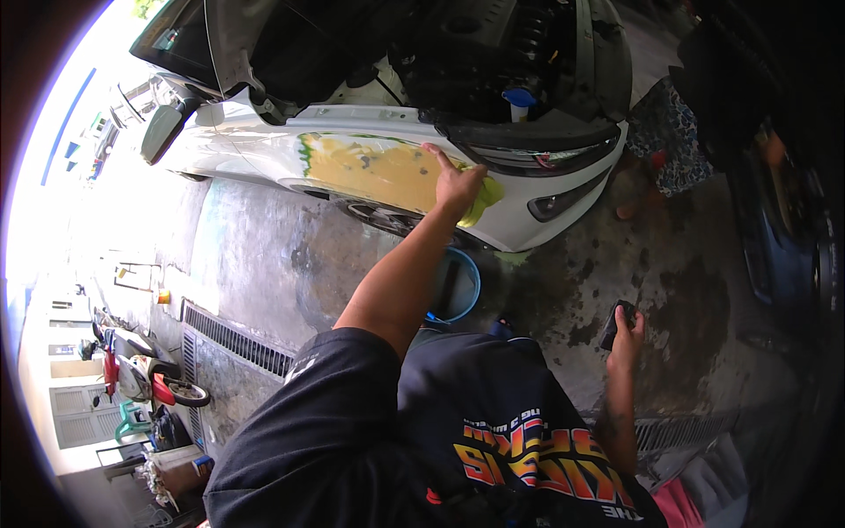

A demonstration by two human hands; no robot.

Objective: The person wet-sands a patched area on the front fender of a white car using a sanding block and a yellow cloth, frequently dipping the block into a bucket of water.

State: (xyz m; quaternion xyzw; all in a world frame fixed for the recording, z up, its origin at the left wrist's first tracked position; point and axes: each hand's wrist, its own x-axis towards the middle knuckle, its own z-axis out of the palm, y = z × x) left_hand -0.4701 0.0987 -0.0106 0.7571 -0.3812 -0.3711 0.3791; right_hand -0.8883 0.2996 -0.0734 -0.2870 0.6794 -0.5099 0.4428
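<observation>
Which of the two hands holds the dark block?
The right hand: it grips the dark block away from the white car, whereas the left hand is at the yellow-green cloth by the car's yellow patch.

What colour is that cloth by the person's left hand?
The cloth is bright yellow-green; it shows best in the head view.

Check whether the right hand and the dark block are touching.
Touching. The head view shows the right hand gripping the dark block and partly covering it, with no gap between them.

Glare whitens the left, shadow the right
</observation>
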